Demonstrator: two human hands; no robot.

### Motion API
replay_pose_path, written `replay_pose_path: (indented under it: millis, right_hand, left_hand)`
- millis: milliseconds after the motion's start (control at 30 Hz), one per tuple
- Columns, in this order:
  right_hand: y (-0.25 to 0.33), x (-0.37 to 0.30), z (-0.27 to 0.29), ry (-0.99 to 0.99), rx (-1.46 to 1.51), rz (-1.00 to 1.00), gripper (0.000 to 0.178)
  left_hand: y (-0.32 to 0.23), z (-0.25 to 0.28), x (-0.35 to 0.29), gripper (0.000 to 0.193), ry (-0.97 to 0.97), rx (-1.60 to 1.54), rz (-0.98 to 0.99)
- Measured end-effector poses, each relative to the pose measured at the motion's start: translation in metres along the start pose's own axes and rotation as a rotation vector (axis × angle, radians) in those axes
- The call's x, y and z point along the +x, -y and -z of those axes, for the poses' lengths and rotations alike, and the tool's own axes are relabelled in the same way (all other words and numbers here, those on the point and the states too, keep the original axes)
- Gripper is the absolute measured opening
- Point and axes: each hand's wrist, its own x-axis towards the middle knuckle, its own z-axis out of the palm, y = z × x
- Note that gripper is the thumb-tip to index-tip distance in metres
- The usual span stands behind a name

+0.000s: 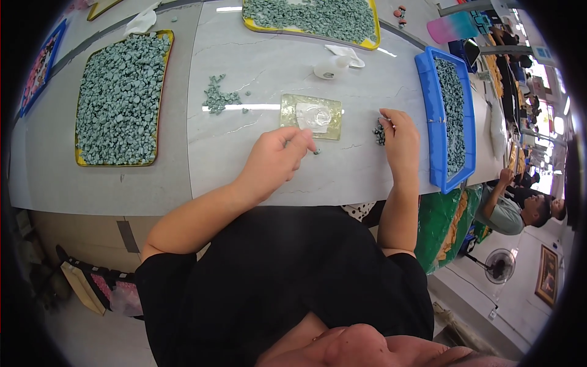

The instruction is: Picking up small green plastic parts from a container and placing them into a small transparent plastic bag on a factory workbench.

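pinched between thumb and fingertips of the left hand is a small green stone, held just above the pale table at the near edge of a clear yellowish square mould. right hand is seen with fingers curled together on a little heap of stones; whether one is gripped cannot be told. a blue tray of stones lies just right of it. a yellow tray, heaped with stones, sits well to the left.

glossy marble-look table, matt green stones, plastic tray
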Motion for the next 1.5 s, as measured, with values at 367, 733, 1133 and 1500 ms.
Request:
replay_pose_path:
  millis: [367,733,1133,1500]
  right_hand:
    - [0.016,-0.001,-0.003,0.089,0.078,-0.187,0.019]
    - [0.115,-0.049,-0.038,1.044,1.127,0.334,0.009]
    - [0.081,-0.043,-0.023,0.227,0.736,-0.006,0.023]
    - [0.045,-0.026,-0.031,0.048,0.176,0.027,0.011]
  left_hand:
    - [-0.017,0.015,0.005,0.016,-0.144,-0.516,-0.119]
    - [-0.019,0.025,0.011,0.019,-0.261,-0.585,-0.176]
    - [-0.008,0.021,0.015,0.021,-0.174,-0.484,-0.187]
    - [-0.004,0.008,0.011,0.025,0.041,-0.379,-0.033]
